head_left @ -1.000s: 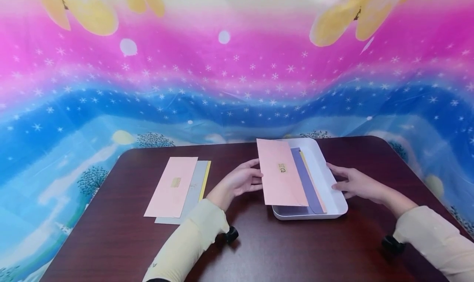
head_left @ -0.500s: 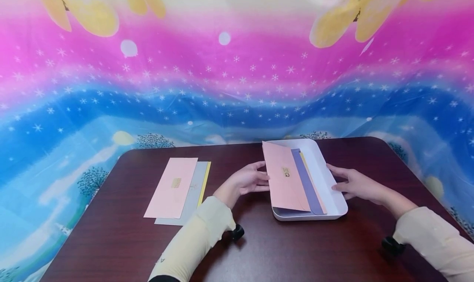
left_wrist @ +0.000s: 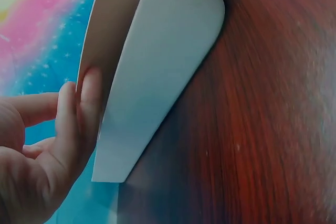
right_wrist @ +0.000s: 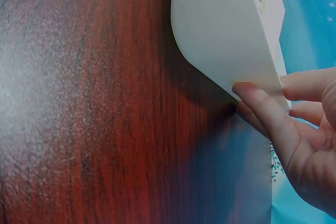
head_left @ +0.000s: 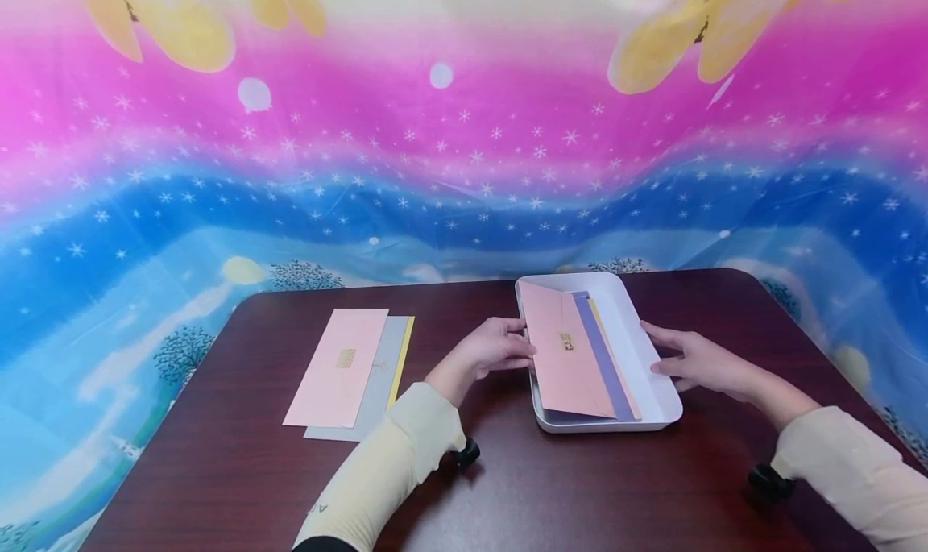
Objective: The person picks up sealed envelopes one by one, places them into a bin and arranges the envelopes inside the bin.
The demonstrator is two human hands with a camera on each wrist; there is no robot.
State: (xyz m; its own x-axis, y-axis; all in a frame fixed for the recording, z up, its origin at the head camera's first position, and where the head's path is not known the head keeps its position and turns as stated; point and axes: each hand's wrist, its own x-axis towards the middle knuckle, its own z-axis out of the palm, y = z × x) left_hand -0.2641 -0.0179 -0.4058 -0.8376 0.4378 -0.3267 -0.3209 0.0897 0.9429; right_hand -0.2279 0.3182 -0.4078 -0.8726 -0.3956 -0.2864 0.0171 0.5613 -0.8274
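A pink envelope [head_left: 560,349] with a small gold mark leans in the white tray [head_left: 656,391], its left side raised. My left hand [head_left: 493,349] pinches that side. In the left wrist view, fingertips [left_wrist: 92,85] lie against the envelope's underside [left_wrist: 107,35], above the tray wall [left_wrist: 157,66]. Under the pink envelope, a purple envelope [head_left: 607,367] and a yellow edge show in the tray. At the tray's right side my right hand [head_left: 696,363] grips the rim; the right wrist view has fingers [right_wrist: 257,103] against the outer wall [right_wrist: 220,35].
Left on the dark wood table [head_left: 507,495] lies a fanned stack: a pink envelope [head_left: 326,383] on top, a grey one [head_left: 384,375] below and a yellow edge [head_left: 401,363] beneath. A colourful cloth backdrop [head_left: 435,173] hangs right behind the table.
My left hand has moved right and lowered the pink envelope, which now sits further inside the tray. The right hand stays at the tray's rim.
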